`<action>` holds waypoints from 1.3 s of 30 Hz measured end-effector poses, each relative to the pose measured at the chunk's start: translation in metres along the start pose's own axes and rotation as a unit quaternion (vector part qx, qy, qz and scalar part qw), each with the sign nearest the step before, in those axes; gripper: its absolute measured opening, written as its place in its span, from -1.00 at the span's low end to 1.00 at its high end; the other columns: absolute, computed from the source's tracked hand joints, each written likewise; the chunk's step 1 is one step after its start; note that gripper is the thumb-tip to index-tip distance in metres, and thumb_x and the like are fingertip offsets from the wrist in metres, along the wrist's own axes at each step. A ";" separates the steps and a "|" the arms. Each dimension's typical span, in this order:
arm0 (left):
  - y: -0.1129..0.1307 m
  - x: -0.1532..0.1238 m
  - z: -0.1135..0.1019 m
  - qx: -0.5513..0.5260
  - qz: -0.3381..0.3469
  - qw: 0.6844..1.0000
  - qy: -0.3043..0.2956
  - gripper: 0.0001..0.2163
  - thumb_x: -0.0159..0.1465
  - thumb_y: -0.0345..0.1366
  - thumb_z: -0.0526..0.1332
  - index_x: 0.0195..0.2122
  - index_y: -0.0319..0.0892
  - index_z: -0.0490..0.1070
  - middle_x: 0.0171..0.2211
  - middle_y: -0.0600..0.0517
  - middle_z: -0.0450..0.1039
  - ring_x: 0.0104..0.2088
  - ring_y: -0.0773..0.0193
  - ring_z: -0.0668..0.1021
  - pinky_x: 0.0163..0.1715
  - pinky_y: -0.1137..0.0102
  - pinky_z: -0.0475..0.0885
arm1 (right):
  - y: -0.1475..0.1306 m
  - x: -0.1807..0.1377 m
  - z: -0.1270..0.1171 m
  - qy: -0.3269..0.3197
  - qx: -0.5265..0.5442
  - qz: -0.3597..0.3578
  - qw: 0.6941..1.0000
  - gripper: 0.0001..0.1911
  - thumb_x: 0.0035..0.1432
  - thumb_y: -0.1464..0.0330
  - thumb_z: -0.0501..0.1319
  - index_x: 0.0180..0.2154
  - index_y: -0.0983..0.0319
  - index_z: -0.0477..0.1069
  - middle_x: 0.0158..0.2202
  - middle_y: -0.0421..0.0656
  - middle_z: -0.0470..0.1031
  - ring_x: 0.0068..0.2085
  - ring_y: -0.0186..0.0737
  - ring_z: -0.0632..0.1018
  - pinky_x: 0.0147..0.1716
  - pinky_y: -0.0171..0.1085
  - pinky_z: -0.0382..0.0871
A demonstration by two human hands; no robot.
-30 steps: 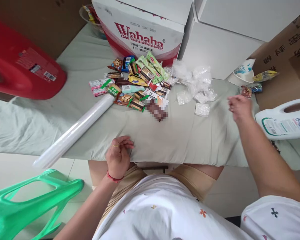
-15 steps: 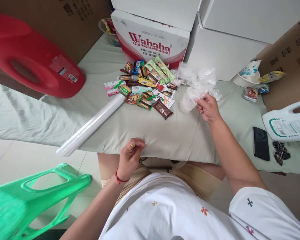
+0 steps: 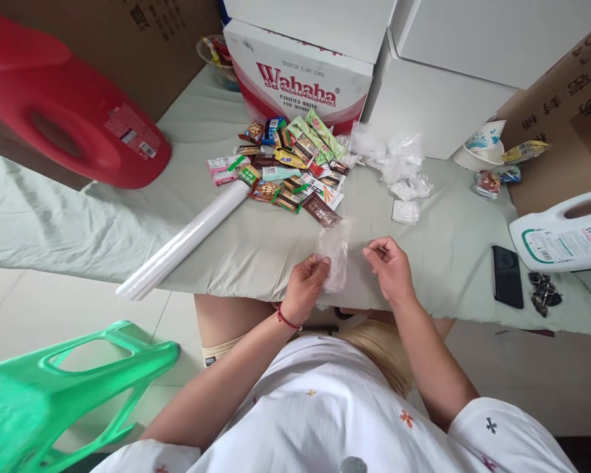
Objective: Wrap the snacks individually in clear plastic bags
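My left hand (image 3: 306, 284) pinches a small clear plastic bag (image 3: 335, 253) and holds it up near the table's front edge. Beside it my right hand (image 3: 390, 268) has its fingers curled close together, just right of the bag and apart from it; whether it holds anything I cannot make out. A pile of wrapped snacks (image 3: 290, 167) lies beyond the bag on the pale green cloth (image 3: 256, 243). More clear plastic bags (image 3: 396, 161) lie in a heap to the right of the snacks.
A roll of clear film (image 3: 184, 242) sticks out over the table's front edge. A red jug (image 3: 73, 112) lies at the left, a white jug (image 3: 561, 233) at the right. A phone (image 3: 507, 276) and keys (image 3: 542, 295) lie near it. Cartons (image 3: 300, 72) stand behind. A green stool (image 3: 69, 387) is at lower left.
My right hand took a clear bag from the heap and brought it to the front edge. My left hand rose and took hold of the bag.
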State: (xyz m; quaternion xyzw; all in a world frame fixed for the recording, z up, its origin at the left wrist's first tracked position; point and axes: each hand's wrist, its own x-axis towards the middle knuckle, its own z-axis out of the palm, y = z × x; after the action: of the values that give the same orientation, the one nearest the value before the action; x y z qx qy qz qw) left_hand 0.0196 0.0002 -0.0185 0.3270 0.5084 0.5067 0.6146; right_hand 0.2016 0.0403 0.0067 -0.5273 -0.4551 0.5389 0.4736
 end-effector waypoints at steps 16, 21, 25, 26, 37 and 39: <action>-0.017 -0.002 -0.008 0.020 0.023 0.994 0.106 -0.45 0.24 0.29 0.24 -0.53 -0.10 0.22 -0.64 0.17 0.14 -0.59 0.39 0.18 -0.55 0.39 0.09 | 0.028 -0.027 0.022 0.044 0.153 0.098 0.982 -0.61 -0.12 0.11 0.56 -0.35 0.13 0.50 -0.46 -0.31 0.42 -0.48 -0.39 0.34 -0.51 -0.37 0.29; -0.013 -0.002 -0.020 0.016 0.017 0.997 0.069 -0.59 0.25 0.12 0.31 -0.44 -0.12 0.31 -0.56 0.15 0.24 -0.56 0.39 0.24 -0.53 0.42 0.15 | 0.025 -0.029 0.000 0.064 0.199 0.122 0.970 -0.61 -0.12 0.16 0.57 -0.37 0.15 0.46 -0.48 -0.31 0.36 -0.48 -0.40 0.32 -0.57 -0.39 0.20; 0.000 -0.009 -0.022 0.121 0.103 0.968 0.192 -0.68 0.14 -0.15 0.42 -0.19 -0.12 0.37 -0.31 0.08 0.39 -0.40 0.35 0.37 -0.37 0.42 0.31 | 0.028 -0.036 -0.006 0.085 0.147 0.076 0.983 -0.66 -0.07 0.14 0.55 -0.34 0.14 0.52 -0.47 -0.28 0.37 -0.46 -0.38 0.31 -0.52 -0.37 0.23; 0.005 -0.011 -0.021 0.146 0.122 0.959 0.209 -0.71 0.15 -0.18 0.41 -0.19 -0.11 0.37 -0.30 0.08 0.39 -0.40 0.35 0.36 -0.35 0.42 0.31 | 0.030 -0.038 -0.006 0.091 0.114 0.050 0.988 -0.69 -0.03 0.14 0.53 -0.34 0.13 0.54 -0.46 -0.27 0.39 -0.45 -0.37 0.32 -0.49 -0.35 0.24; 0.015 -0.001 0.043 0.124 0.057 0.991 -0.009 -0.70 0.29 -0.04 0.28 -0.43 -0.12 0.33 -0.49 0.11 0.32 -0.44 0.33 0.34 -0.38 0.38 0.25 | 0.025 -0.057 0.002 0.013 -0.094 -0.078 0.992 -0.86 0.16 0.20 0.44 -0.36 0.07 0.56 -0.39 -0.21 0.46 -0.36 -0.22 0.40 -0.29 -0.21 0.34; 0.011 0.002 0.044 0.069 0.063 0.995 0.017 -0.71 0.28 -0.05 0.28 -0.41 -0.12 0.32 -0.49 0.12 0.28 -0.45 0.35 0.30 -0.39 0.40 0.24 | 0.026 -0.057 0.000 0.033 -0.044 -0.044 0.998 -0.82 0.11 0.18 0.46 -0.35 0.09 0.55 -0.40 -0.22 0.45 -0.37 -0.24 0.39 -0.33 -0.24 0.34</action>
State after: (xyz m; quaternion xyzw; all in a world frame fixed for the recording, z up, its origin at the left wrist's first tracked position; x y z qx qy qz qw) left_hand 0.0586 0.0098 0.0026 0.3918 0.5309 0.5137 0.5484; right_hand 0.2003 -0.0194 -0.0113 -0.5446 -0.4856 0.4793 0.4878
